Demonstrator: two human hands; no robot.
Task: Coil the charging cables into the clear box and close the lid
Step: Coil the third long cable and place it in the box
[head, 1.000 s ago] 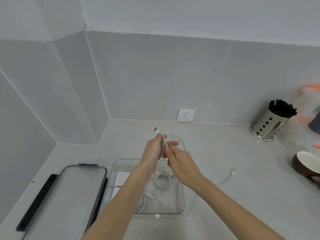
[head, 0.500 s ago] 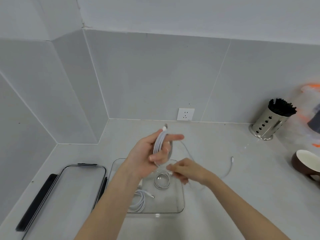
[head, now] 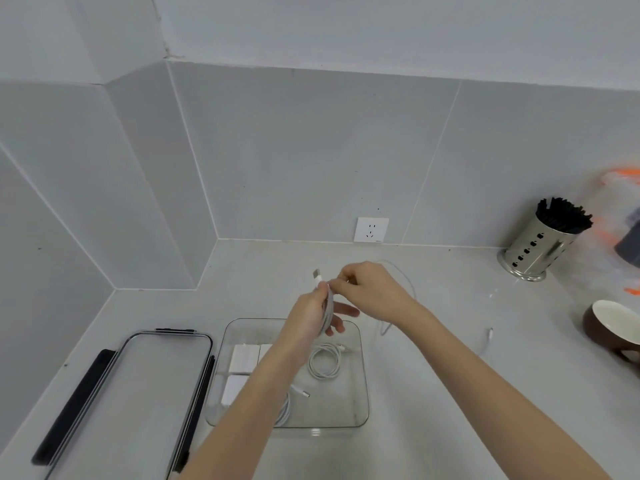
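While both hands meet above the far rim of the clear box (head: 362, 375), the holdings stand as follows.

Left hand (head: 308, 317): closed round a bundle of loops of the white cable (head: 328, 308), thumb on top, two fingers splayed out at 3 o'clock of the bundle; one plug end sticks up at 11 o'clock of the fist.

Right hand (head: 372, 291): fingers pinched on the same cable at the top of the bundle, touching the left hand. The free run of cable arcs out at 3 o'clock of this hand, drops to the countertop (head: 433, 393) and ends in a plug (head: 490, 332) well apart, at 4 o'clock.

Clear box: open, on the countertop, below the hands. Contents: one small coiled cable (head: 323, 365) near centre; a second coil (head: 284, 408) at 7 o'clock, partly hidden by the left forearm; white adapter blocks (head: 244, 358) at 9 o'clock.

Lid (head: 138, 393): flat on the countertop, just beside the box at 9 o'clock.

Also present: wall socket (head: 371, 230) at 12 o'clock; steel utensil holder (head: 535, 249) at 2 o'clock; brown cup (head: 613, 329) at 3 o'clock.
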